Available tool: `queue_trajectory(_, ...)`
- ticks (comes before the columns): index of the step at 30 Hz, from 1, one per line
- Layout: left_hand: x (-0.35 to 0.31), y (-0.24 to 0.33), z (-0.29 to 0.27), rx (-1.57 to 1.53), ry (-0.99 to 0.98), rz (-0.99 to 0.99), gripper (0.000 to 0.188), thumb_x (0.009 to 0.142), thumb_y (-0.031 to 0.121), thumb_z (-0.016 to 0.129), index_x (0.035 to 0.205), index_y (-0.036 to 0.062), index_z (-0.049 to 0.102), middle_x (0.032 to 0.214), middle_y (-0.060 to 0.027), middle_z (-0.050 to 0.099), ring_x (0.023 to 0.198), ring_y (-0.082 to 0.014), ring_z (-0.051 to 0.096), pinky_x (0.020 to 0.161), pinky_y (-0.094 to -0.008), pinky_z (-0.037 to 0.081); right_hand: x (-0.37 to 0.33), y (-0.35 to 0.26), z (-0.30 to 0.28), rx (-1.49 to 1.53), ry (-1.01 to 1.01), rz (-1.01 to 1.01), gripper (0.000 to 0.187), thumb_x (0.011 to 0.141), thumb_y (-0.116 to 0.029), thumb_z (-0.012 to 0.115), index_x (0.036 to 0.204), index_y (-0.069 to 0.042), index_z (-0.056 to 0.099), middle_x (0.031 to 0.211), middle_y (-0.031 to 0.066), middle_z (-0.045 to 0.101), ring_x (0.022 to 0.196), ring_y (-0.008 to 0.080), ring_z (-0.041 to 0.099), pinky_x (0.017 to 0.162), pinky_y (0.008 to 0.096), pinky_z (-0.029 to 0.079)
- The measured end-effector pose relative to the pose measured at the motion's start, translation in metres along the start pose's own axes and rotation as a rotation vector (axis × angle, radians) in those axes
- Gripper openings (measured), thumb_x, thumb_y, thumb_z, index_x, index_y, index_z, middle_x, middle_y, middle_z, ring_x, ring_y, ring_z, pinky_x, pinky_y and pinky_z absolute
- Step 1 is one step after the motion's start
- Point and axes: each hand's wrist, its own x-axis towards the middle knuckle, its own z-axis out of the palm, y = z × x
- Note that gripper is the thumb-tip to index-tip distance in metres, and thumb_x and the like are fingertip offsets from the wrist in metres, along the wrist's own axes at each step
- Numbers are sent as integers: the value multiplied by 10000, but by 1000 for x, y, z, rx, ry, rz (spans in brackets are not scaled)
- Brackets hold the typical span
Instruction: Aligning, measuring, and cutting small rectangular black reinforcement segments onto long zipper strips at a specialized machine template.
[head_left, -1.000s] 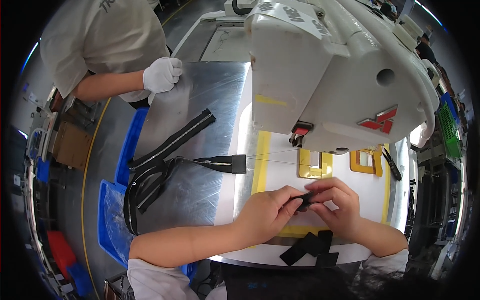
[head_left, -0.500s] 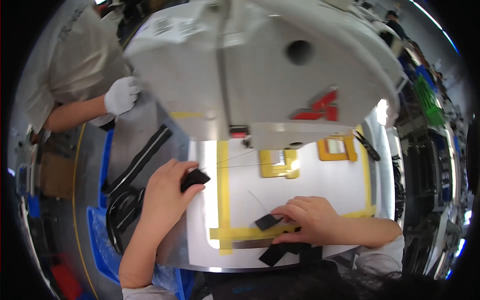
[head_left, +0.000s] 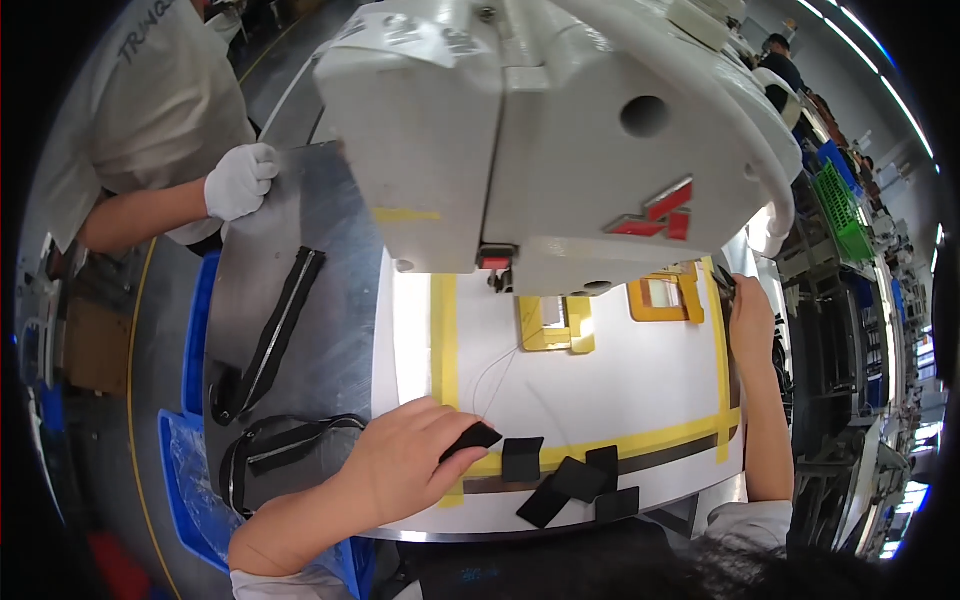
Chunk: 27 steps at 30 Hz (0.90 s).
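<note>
My left hand [head_left: 405,460] pinches a small black fabric piece [head_left: 472,438] between thumb and fingers at the table's near left. Thin threads [head_left: 490,385] run from near that piece toward the yellow clamp plate [head_left: 552,325] under the sewing machine head [head_left: 560,160]. At the table's right edge, my right hand [head_left: 752,320] closes on a slim dark tool [head_left: 725,280], mostly hidden by the fingers. Between my hands, along the near edge, lie several black fabric pieces [head_left: 579,480], some overlapping.
An orange-yellow frame [head_left: 640,302] lies at the far right of the white tabletop [head_left: 640,385]. Black zipper strips [head_left: 280,330] lie on the grey side table, with blue bins [head_left: 185,470] beside it. A co-worker's white-gloved hand [head_left: 240,182] rests at that table's far end.
My left hand has moved right and nearer with its black piece. My right hand has let go of the small black pieces and gone to the dark tool at the right edge.
</note>
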Motion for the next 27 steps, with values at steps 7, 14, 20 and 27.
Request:
queue_trajectory(7,-9,-12,15,62,108,84,190,795,205,645,921,69,602,783,-52,571,726,-229,562,584,-318,464,-43,-146,-64,289,-332,-597,340,733,-325,709,954,-108,567,741,55,489,604,230,532,503,336,416)
queue_trajectory(14,-6,-12,13,45,164,115,186,781,207,655,880,61,598,768,-56,563,709,-226,558,581,-319,465,-29,-214,-51,197,-82,-1012,267,742,-303,711,815,-90,567,671,-10,475,542,112,510,447,218,393)
queue_trajectory(20,-11,-13,11,41,156,117,184,759,199,662,863,63,596,742,-48,544,696,-215,550,567,-315,464,-27,-233,-37,167,-39,-1042,257,751,-289,705,814,-81,567,677,-7,485,548,111,517,448,225,402)
queue_trajectory(27,-14,-8,13,35,181,227,198,741,192,664,883,70,601,763,-26,530,681,-191,533,566,-302,459,-26,-231,-30,214,-123,-991,260,746,-285,709,793,-76,560,636,-2,502,531,146,550,456,262,428)
